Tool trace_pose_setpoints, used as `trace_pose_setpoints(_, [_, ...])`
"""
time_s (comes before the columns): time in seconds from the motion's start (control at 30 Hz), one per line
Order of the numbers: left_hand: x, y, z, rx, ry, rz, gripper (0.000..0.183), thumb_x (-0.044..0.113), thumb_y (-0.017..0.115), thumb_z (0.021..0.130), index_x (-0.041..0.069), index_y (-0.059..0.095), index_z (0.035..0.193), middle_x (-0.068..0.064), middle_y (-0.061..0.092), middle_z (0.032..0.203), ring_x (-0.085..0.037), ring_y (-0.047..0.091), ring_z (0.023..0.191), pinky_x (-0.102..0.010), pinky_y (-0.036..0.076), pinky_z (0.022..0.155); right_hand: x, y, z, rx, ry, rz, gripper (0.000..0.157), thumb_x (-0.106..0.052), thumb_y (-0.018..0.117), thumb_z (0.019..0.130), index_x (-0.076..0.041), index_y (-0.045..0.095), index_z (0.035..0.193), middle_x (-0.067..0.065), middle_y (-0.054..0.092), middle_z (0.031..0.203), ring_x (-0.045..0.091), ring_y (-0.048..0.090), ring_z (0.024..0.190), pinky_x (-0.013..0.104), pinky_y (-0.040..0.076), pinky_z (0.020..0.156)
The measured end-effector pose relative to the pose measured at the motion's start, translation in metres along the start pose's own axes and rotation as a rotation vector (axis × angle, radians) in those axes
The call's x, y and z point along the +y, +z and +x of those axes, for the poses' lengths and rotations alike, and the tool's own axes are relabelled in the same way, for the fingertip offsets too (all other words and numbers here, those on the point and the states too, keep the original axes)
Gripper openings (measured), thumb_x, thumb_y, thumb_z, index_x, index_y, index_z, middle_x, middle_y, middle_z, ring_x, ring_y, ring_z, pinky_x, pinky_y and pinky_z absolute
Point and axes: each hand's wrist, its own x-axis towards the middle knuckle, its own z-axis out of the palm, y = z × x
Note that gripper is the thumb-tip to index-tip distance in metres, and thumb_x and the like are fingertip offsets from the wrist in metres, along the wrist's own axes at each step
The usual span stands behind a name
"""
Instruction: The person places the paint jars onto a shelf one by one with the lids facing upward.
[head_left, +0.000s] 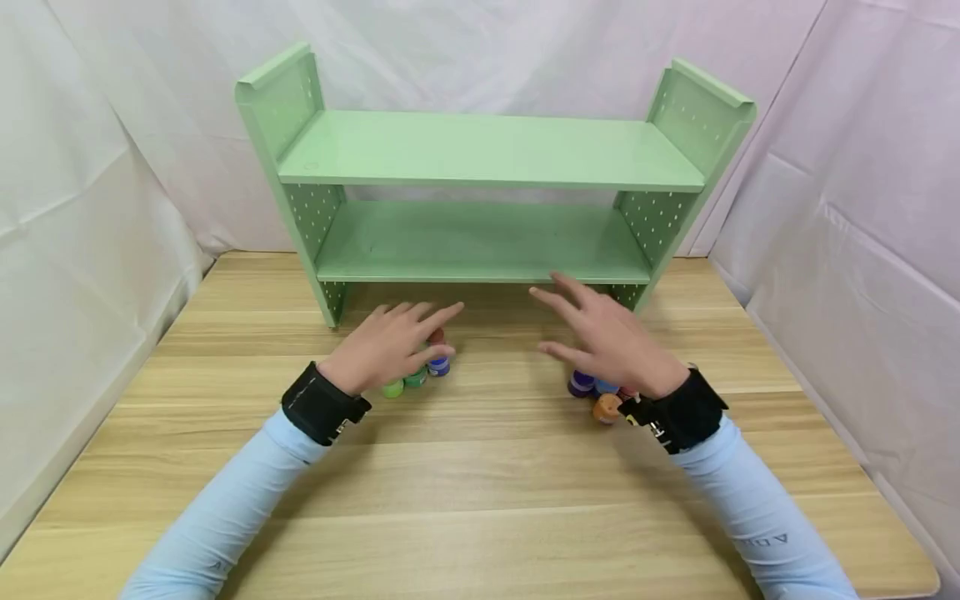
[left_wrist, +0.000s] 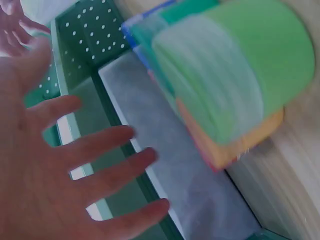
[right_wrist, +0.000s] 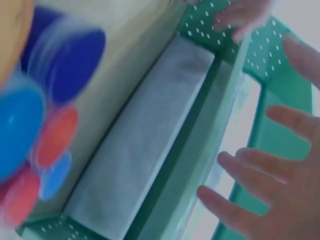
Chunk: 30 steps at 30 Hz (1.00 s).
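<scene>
My left hand [head_left: 386, 346] is spread with straight fingers above a cluster of small lidded jars on the table. Light green [head_left: 393, 390], green [head_left: 416, 379] and blue jars [head_left: 440, 367] show past its thumb side; the left wrist view has the light green jar [left_wrist: 280, 65] large, with orange below it. On the other side my right hand [head_left: 611, 342], fingers apart, hovers over a second cluster. There a dark blue jar [head_left: 580, 383] and an orange jar [head_left: 606, 409] peek out under the palm. Neither hand holds anything. Some jars are partly hidden by the hands.
A light green two-tier metal shelf [head_left: 487, 150] with perforated side panels stands at the back of the wooden table [head_left: 480, 500], just beyond both hands. White cloth [head_left: 67, 208] hangs behind it and along both sides.
</scene>
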Motion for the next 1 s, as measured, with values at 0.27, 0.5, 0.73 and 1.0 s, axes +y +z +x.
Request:
trace_pose_setpoints(0.27, [-0.028,-0.005,-0.005,-0.029,-0.075,-0.079,0.037,0.019,0.056,0.095,0.012,0.058,0.131,-0.007,0.059,0.11,-0.021,0.059,0.087,-0.037,0.05,0.069,0.026,-0.026,-0.004,0.392,0.092,0.16,0.04,-0.014,0.067,0.086,0.001,0.059,0.123,0.015,0.054,0.118,0.027,0.057,0.095,0.039,0.049,0.075])
trace_pose_setpoints(0.5, [-0.041,-0.005,-0.009,-0.149,-0.15,-0.178,0.035,0.004,0.054,0.088,0.008,0.065,0.121,-0.004,0.065,0.102,-0.018,0.058,0.077,-0.032,0.048,0.064,0.031,-0.051,-0.012,0.653,0.431,0.342,0.022,-0.002,0.055,0.093,0.012,0.054,0.11,0.014,0.058,0.098,0.018,0.055,0.081,0.021,0.044,0.071])
trace_pose_setpoints(0.73, [-0.044,-0.001,-0.01,-0.218,-0.162,-0.244,0.022,0.014,0.056,0.091,0.011,0.067,0.11,0.001,0.057,0.077,-0.014,0.051,0.062,-0.029,0.04,0.055,0.077,-0.03,-0.025,0.817,0.79,0.499,0.025,-0.023,0.06,0.092,-0.002,0.048,0.097,0.004,0.051,0.081,0.015,0.053,0.063,0.021,0.045,0.058])
trace_pose_setpoints(1.0, [-0.044,0.001,-0.009,-0.236,-0.171,-0.245,0.023,0.012,0.057,0.091,0.009,0.066,0.112,-0.001,0.056,0.078,-0.016,0.051,0.062,-0.029,0.04,0.055,0.11,-0.002,-0.038,0.521,0.895,0.488,0.055,-0.05,0.059,0.087,-0.009,0.048,0.121,0.009,0.058,0.094,0.019,0.06,0.077,0.024,0.05,0.062])
